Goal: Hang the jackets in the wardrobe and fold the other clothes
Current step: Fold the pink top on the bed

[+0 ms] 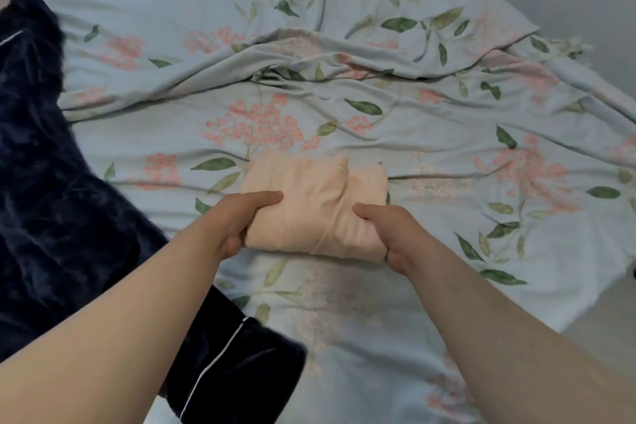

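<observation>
Left hand (237,220) and right hand (389,231) grasp opposite ends of folded peach garment (309,203) on floral bedsheet (430,155); dark navy velvet garment (51,210) lies left.

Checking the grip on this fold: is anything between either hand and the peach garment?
Nothing visible. The left hand and right hand both grip the folded peach garment directly, thumbs on top. The navy garment lies apart, to the left on the floral sheet.

Hiding fingers of left hand (237,220) and right hand (389,232) under peach garment (309,203); cropping navy piped garment (51,200) at left edge.
</observation>
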### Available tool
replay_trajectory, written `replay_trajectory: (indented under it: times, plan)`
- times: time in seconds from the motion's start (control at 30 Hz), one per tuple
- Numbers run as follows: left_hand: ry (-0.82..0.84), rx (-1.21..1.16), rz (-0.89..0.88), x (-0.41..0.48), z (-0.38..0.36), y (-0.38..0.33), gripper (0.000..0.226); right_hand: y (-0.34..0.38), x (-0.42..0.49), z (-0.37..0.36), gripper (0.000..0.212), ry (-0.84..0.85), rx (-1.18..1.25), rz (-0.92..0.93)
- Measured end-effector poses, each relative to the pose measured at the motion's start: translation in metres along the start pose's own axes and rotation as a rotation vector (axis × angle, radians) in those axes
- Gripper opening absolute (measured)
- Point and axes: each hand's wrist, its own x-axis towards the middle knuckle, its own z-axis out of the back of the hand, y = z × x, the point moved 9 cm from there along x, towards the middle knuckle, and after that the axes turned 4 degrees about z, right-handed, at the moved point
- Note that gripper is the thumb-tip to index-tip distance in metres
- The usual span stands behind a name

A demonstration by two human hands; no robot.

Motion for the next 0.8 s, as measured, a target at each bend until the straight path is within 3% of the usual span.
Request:
replay_trajectory:
  times: [0.1, 0.33, 0.67, 0.8]
  plan:
    - [-0.007, -0.06, -0.065, -0.034, 0.014, 0.003, 0.058, 0.003, -0.038, -0.011, 0.012, 0.071, 0.068, 0.008]
    - [-0.028, -0.299, -0.148, -0.172, 0.078, 0.009, 0.036, 0.037, -0.162, -0.062, 0.038, 0.158, -0.08, 0.069]
    - [-0.129, -0.62, -0.361, -0.382, 0.148, 0.006, 0.059, 0.122, -0.317, -0.148, 0.051, 0.531, -0.038, 0.122]
    - [-0.285, -0.741, -0.493, -0.464, 0.164, 0.01, 0.059, 0.15, -0.376, -0.178, 0.055, 0.752, -0.058, 0.113]
